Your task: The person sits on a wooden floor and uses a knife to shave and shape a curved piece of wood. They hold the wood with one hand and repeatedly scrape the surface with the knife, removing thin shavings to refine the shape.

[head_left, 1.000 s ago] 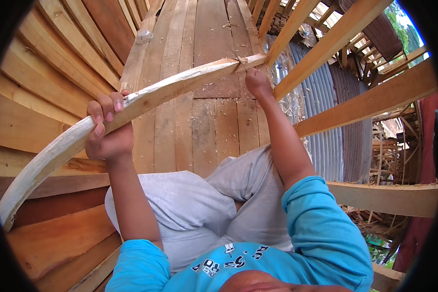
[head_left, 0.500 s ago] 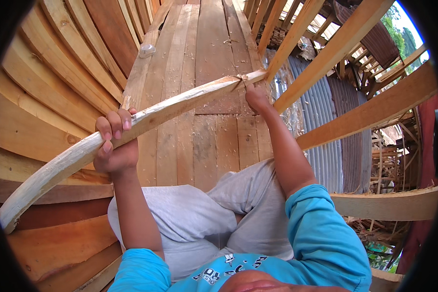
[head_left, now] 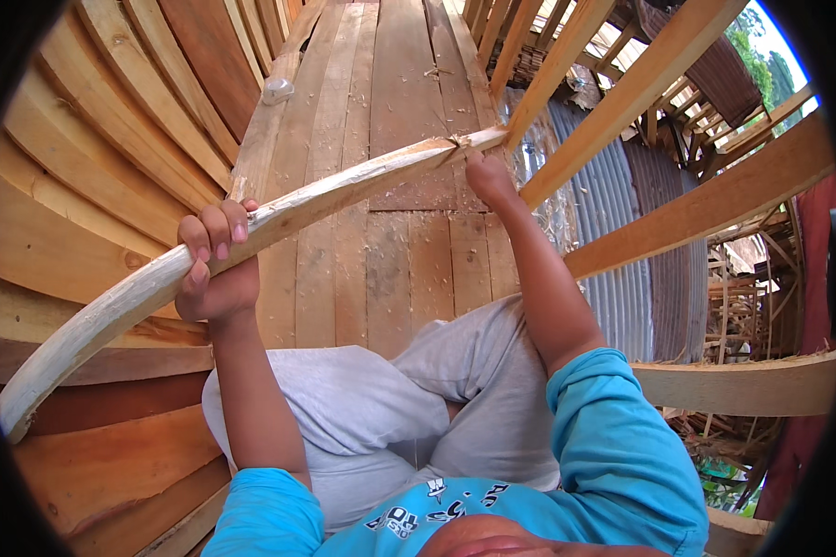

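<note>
A long wooden pole [head_left: 344,186], whitish on top with a browner side face, crosses from the lower left up to the slatted railing. Its curve may partly come from the lens. My left hand [head_left: 218,255] is wrapped round the pole left of centre, fingers over the top and thumb below. By the far end my right hand [head_left: 489,178] is closed in a fist against the pole's underside. Whatever it grips is hidden behind the fingers. Just left of that fist, a small dark, ragged bit [head_left: 458,144] sits on the pole; I cannot make out what it is.
Wood shavings lie scattered over the plank floor [head_left: 395,269]. A clear plastic container [head_left: 277,90] stands by the left wall of boards [head_left: 111,200]. Wooden railing slats [head_left: 622,107] rise on the right, with corrugated metal sheets [head_left: 613,241] beyond them.
My left hand has shifted very slightly up and left. The pole and my right hand hold almost the same place.
</note>
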Demonstrator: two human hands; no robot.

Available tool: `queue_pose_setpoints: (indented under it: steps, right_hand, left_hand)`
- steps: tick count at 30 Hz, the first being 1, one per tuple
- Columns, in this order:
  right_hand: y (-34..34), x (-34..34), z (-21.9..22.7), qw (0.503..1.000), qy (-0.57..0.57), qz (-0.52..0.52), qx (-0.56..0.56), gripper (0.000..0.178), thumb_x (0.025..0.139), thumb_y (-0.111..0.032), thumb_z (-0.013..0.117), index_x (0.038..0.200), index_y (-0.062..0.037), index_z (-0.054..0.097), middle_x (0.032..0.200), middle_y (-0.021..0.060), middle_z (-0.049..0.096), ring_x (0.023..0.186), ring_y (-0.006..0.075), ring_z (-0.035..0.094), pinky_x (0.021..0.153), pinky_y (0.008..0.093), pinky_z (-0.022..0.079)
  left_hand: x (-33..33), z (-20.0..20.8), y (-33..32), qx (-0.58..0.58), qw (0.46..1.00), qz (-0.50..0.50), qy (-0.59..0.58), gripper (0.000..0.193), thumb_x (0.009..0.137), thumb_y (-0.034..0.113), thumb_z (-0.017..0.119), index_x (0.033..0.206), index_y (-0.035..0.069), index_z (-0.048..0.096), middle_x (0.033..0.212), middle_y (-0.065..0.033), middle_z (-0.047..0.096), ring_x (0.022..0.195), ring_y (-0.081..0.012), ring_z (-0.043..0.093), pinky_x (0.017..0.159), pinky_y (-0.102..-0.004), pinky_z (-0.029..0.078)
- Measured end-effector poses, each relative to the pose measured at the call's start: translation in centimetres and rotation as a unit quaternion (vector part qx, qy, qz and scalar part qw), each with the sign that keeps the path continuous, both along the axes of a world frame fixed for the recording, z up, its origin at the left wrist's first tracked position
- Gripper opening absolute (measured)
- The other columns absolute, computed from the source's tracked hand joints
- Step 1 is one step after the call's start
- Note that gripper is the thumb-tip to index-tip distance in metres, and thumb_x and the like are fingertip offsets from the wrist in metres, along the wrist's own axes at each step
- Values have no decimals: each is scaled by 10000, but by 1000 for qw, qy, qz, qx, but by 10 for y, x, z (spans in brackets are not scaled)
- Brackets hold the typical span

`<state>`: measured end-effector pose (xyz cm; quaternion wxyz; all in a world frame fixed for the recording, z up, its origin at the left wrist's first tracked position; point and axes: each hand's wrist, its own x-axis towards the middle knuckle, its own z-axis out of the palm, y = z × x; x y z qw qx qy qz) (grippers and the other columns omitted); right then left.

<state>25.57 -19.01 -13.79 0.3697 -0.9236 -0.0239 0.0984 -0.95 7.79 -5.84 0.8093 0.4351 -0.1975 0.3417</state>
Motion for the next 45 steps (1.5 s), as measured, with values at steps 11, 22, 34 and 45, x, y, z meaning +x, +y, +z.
queue_pose_setpoints:
  steps: [11,22,34,45]
  right_hand:
    - [43,-38,23,997,-26,47,-48,574,918,-363,325,1025,109,633,1085,343,605,1080,490,569,952,478,437]
    - [78,-102,75,986,-20,162,-22,580,945,-355,303,915,125,628,996,379,597,1014,518,566,947,504,422]
    - [60,-71,42,995,-41,88,-24,603,947,-367,301,934,131,640,983,374,616,1020,481,604,946,481,440]
    - [3,11,-24,997,68,-11,38,618,921,-369,328,1098,158,597,1136,368,586,1124,465,561,971,464,429]
  left_hand:
    - [-5,2,1,2,1000,14,21,252,729,297,641,769,209,408,742,36,402,850,-165,468,1024,-432,303]
    - [-8,-5,6,0,1000,15,22,249,718,294,637,767,220,404,740,45,392,854,-155,464,1047,-426,289]
    - [-1,-5,0,-32,999,22,11,285,695,283,657,774,205,394,749,30,381,857,-173,471,1048,-435,309]
    - [0,-1,-2,-27,999,38,16,257,694,246,640,790,191,408,775,11,395,891,-197,491,1057,-465,326]
